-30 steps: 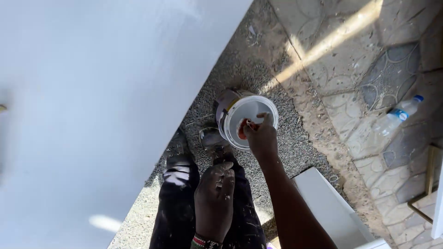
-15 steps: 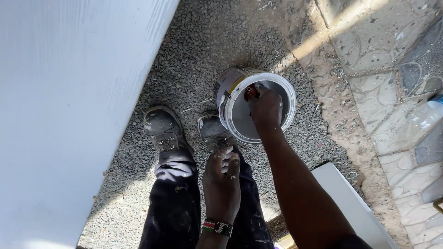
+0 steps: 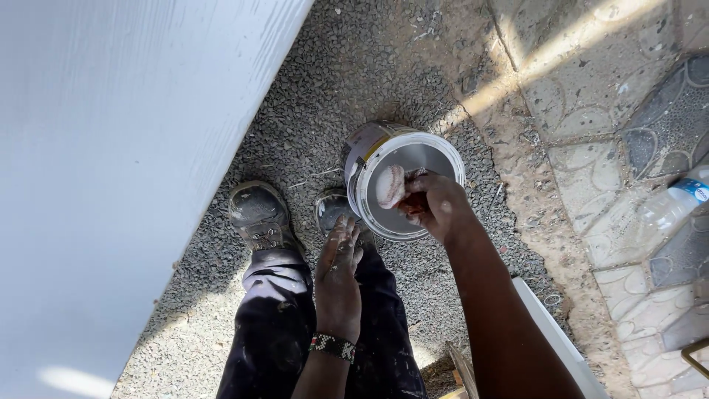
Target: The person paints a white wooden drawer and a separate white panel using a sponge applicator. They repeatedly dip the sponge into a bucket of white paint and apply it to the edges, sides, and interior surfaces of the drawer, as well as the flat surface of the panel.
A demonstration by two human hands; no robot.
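A white paint bucket (image 3: 368,148) stands on grey gravel just ahead of my shoes. My right hand (image 3: 437,205) reaches into it from the right and is shut on a paint-coated brush (image 3: 389,186), whose whitish head lies over the bucket's inside and whose reddish handle is mostly hidden in my fingers. My left hand (image 3: 338,275), smeared with pale paint, rests flat on my right thigh with its fingers stretched out, holding nothing. A beaded band sits on its wrist.
A large white painted surface (image 3: 111,148) fills the left side, close to my left shoe (image 3: 257,214). A plastic bottle (image 3: 676,203) lies on patterned paving stones (image 3: 591,96) at the right. A white board (image 3: 561,347) lies on the ground beside my right arm.
The view has tilted down and closer to the bucket. My right hand has shifted inside the bucket so the brush's coated head now shows. The left hand stays on my leg.
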